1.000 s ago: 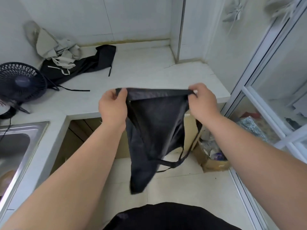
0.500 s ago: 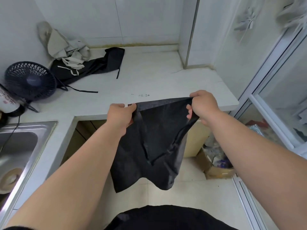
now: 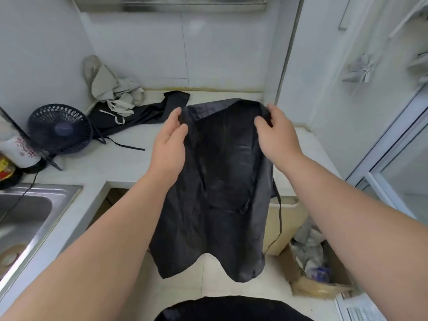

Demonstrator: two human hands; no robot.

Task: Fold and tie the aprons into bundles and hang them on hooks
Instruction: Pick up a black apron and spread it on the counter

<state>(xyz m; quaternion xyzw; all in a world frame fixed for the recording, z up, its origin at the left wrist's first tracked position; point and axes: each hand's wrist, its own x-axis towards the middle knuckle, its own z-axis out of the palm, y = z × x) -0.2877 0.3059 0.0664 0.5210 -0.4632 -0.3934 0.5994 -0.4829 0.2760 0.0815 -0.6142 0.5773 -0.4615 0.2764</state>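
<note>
A black apron (image 3: pixel 217 186) is stretched between my hands over the white counter (image 3: pixel 129 161), its lower part hanging past the counter's front edge toward the floor. My left hand (image 3: pixel 170 144) pinches its top left corner. My right hand (image 3: pixel 275 133) grips its top right corner. A thin strap (image 3: pixel 279 218) dangles on the right side. At the back left of the counter lie a crumpled beige apron (image 3: pixel 111 89) and another black apron (image 3: pixel 141 112). Two pale tied bundles (image 3: pixel 361 70) hang on the wall at right.
A small dark fan (image 3: pixel 59 128) and a bottle (image 3: pixel 19 149) stand at the left of the counter. A steel sink (image 3: pixel 27 216) lies at lower left. A cardboard box of rubbish (image 3: pixel 315 265) sits on the floor at right, beside a glass door frame (image 3: pixel 391 140).
Both hands have carried the black apron up and forward, from hanging in front of the counter edge to over the counter. The camera has tilted up.
</note>
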